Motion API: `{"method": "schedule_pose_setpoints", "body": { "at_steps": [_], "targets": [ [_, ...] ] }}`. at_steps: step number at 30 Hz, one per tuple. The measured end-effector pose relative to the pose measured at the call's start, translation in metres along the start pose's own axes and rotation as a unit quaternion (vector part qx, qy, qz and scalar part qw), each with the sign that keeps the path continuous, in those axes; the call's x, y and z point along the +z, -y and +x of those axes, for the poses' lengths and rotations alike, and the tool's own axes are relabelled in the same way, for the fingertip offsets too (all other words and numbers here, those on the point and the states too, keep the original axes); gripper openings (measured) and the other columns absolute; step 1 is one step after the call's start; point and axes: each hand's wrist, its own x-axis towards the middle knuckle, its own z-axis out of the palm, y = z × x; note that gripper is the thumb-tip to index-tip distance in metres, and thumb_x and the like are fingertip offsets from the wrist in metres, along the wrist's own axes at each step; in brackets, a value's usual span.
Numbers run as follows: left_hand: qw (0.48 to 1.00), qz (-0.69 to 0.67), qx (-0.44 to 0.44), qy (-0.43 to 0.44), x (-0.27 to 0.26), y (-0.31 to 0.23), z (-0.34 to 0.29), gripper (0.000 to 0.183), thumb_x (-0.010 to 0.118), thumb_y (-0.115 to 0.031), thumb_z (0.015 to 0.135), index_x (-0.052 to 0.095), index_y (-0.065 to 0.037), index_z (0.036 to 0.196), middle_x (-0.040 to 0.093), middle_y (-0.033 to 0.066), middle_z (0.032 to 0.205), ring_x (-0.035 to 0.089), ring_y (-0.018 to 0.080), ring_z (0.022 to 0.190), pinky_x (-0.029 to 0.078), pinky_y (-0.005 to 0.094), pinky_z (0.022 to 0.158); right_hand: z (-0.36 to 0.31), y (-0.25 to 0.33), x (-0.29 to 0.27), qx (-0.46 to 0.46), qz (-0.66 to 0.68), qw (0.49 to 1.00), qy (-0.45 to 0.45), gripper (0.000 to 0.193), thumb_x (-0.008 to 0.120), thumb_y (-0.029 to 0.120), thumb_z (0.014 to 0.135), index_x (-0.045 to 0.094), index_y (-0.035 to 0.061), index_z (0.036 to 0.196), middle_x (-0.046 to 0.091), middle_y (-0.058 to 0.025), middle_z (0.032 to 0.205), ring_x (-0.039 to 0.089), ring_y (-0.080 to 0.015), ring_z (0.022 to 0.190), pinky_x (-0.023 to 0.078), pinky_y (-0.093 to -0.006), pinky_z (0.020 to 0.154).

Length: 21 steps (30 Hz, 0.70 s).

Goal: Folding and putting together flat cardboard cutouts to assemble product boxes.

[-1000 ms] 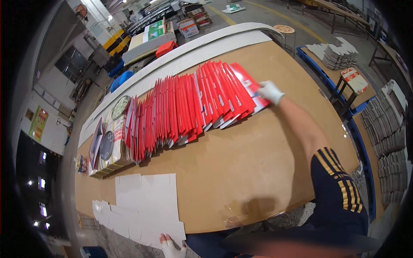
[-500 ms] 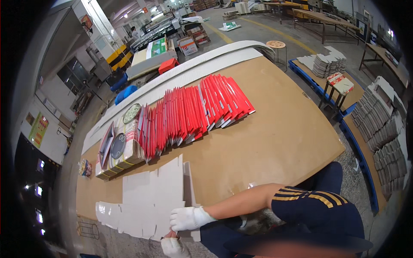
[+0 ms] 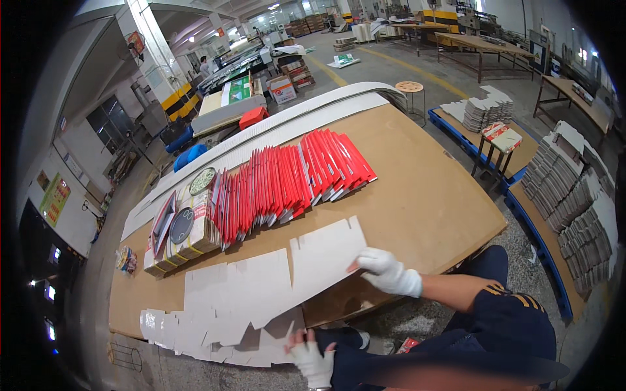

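My right hand (image 3: 389,272), in a white glove with bare fingertips, pinches the right edge of a pale grey die-cut cardboard sheet (image 3: 326,257). That sheet slants over other cardboard blanks (image 3: 228,293) lying overlapped at the table's near left edge. My left hand (image 3: 311,360), gloved the same way, is below the sheet near the blanks' lower right end. Its fingers are spread, with nothing held. Beyond the sheet, a long row of red folded card pieces (image 3: 274,182) leans across the table.
The brown-topped table (image 3: 417,169) fills the middle. A strapped bundle (image 3: 189,251) carries a dark round lid (image 3: 182,225) and a patterned dish (image 3: 203,181). Rightward stand a stool (image 3: 501,140) and a blue pallet (image 3: 544,251) with stacked cardboard (image 3: 580,221).
My right hand has moved right and away from me, and the cardboard sheet now stretches out to it. My left hand has shifted right and up, its fingers now spread.
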Motion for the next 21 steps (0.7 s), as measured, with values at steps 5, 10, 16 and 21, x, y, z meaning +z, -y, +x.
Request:
{"method": "schedule_pose_setpoints", "body": {
  "at_steps": [5,10,16,21],
  "targets": [
    [0.999,-0.011,0.004,0.049,0.015,0.005,-0.001,0.051,0.074,-0.037,0.073,0.062,-0.001,0.107,0.046,0.0198,0.133,0.037,0.0405,0.127,0.026,0.0558,0.104,-0.047,0.017,-0.082,0.095,-0.011,0.993,-0.070,0.031,0.052,-0.010,0.063,0.062,0.0050,0.088,0.060,-0.0115,0.086,0.057,-0.0318,0.083,0.046,-0.0378,0.076],
    [0.978,-0.050,0.123,-0.163,-0.018,-0.047,0.025,0.074,0.082,-0.029,0.063,0.050,0.000,0.123,0.047,0.0202,0.126,0.044,0.0445,0.115,0.034,0.0569,0.098,-0.114,0.004,-0.147,0.192,-0.031,0.979,-0.060,0.036,0.043,-0.012,0.063,0.064,0.0062,0.087,0.061,-0.0095,0.090,0.056,-0.0303,0.098,0.043,-0.0371,0.087],
    [0.978,0.065,0.188,0.061,-0.026,-0.114,0.088,0.060,0.076,-0.022,0.067,0.055,-0.004,0.119,0.057,0.0119,0.108,0.054,0.0310,0.097,0.044,0.0428,0.082,-0.172,-0.006,-0.166,0.266,0.011,0.963,-0.045,0.033,0.045,-0.012,0.064,0.063,0.0061,0.086,0.058,-0.0087,0.090,0.055,-0.0288,0.099,0.042,-0.0382,0.089],
    [0.952,0.114,0.207,0.196,-0.011,-0.134,0.108,0.046,0.071,-0.015,0.068,0.058,-0.011,0.112,0.058,0.0110,0.107,0.055,0.0298,0.097,0.044,0.0406,0.081,-0.191,-0.013,-0.183,0.287,-0.075,0.955,-0.024,0.031,0.047,-0.012,0.064,0.062,0.0055,0.085,0.057,-0.0093,0.088,0.055,-0.0288,0.097,0.043,-0.0374,0.088]
  ]
}}
